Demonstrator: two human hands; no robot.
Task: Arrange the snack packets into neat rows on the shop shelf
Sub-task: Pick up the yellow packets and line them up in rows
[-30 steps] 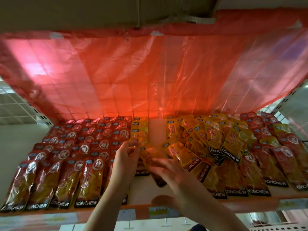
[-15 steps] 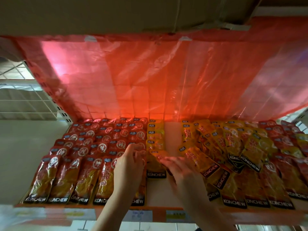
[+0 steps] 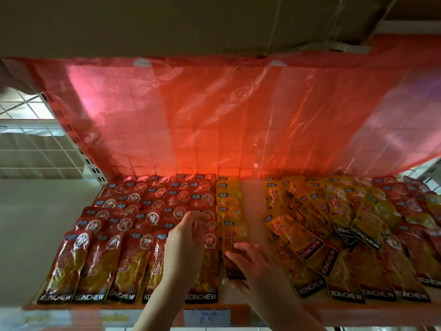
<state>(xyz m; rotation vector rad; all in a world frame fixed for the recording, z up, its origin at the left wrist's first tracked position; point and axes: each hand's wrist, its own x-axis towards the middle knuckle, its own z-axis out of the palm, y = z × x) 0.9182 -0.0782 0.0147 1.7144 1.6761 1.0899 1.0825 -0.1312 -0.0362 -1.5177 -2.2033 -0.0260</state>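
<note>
A yellow packet (image 3: 235, 244) lies at the front of a single yellow column on the shelf (image 3: 253, 199), just right of the red rows (image 3: 143, 225), and the right hand (image 3: 256, 266) rests on its lower end with fingers spread fairly straight, thumb under the packet's bottom edge. The left hand (image 3: 186, 240) hovers over the red packets beside it, fingers loosely curled; whether they pinch anything I cannot tell. Right of a bare strip, a loose yellow heap (image 3: 322, 223) overlaps untidily, under a red plastic sheet (image 3: 214, 120).
</note>
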